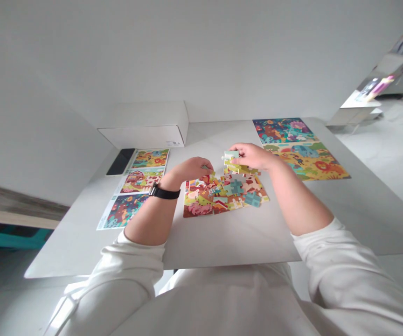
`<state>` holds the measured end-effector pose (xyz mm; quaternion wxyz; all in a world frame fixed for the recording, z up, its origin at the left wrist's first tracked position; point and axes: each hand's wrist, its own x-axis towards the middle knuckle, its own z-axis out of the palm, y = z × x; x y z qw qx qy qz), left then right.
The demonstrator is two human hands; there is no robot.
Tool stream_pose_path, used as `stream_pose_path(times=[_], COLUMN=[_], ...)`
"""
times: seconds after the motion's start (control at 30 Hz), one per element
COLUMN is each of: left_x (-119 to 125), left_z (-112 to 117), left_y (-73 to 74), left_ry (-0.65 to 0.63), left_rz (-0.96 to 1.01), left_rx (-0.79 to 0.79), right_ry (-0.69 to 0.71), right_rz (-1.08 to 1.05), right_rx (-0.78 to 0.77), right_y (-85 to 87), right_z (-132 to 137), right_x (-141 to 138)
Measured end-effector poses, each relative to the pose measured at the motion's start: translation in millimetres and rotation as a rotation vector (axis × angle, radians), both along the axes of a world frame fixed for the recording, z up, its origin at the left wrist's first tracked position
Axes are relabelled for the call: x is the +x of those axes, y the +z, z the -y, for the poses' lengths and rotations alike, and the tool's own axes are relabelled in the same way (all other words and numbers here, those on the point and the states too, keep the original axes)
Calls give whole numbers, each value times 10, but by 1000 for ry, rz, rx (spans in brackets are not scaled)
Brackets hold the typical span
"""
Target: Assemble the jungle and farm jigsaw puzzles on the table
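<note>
Jigsaw puzzle pieces (224, 192) lie in a loose, overlapping heap at centre frame, a pale mint piece (232, 155) pinched at its upper edge by the right hand (252, 156), fingers (245, 149) pressed together, just above the heap. The left hand (192, 169) sits at the heap's upper left edge, fingers curled toward a small green sliver at the fingertips; whether they grip it cannot be told. A black watch (164, 191) circles the left wrist, and white sleeves (315, 252) bunch near the elbows. All of this rests on a pale tabletop (236, 238). To the left of the heap lies a three-panel illustrated sheet (140, 186), with a black smartphone (120, 161) just beside it. A white cardboard box (145, 130) stands at the table's far edge, and a colourful jungle-scene picture sheet (299, 149) lies at upper right, near the right hand
</note>
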<state>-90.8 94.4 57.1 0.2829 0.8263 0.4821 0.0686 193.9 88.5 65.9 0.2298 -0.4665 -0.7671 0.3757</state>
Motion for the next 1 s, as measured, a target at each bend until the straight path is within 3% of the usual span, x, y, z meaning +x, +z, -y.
stream_pose_path(times=[0.17,0.27,0.33,0.43,0.57,0.7,0.87,1.0], left_x=[-66,-38,37,243,587,798,836,830], left_z=[-36,1,87,316,667,832,824,832], left_y=[-53,-49,-33,-13,-53,-142,-202,-171], left_ry=[8,19,-2,-143,-379,-326,-293,-248], left_rz=[-98,-82,-103,-124,-160,-282,-268,-203], left_rx=[70,95,118,174,263,373,405,397], right_ry=[33,-57,-135,-173,-92,-86,-185,-31], right_rz=[187,318,415,568,658,649,603,489], right_rx=[55,150,134,53,7,9,99,160], right_y=[-247,-280,-270,-255,-270,-281,-188,-194], right_z=[-9,-46,-73,-54,114,283,525,912], right_x=[-211,-127,31,294,488,548,574,439])
